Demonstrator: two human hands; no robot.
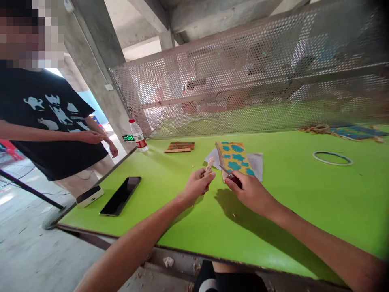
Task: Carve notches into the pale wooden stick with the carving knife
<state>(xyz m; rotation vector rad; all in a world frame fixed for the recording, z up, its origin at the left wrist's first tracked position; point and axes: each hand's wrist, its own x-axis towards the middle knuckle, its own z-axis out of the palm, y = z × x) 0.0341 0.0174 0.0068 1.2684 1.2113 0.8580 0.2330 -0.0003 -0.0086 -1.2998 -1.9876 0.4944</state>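
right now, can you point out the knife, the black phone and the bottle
Knife (235, 180): head view, on its handle
Black phone (120, 196): head view, middle of its screen
Bottle (139, 137): head view, middle of its body

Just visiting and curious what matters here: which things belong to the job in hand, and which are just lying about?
Apparently in use:
Small pale piece, in the left hand
Dark-handled tool, in the right hand

Seemingly just lying about:
Black phone
Bottle
White ring
Yellow-and-blue patterned panel
Reddish-brown piece
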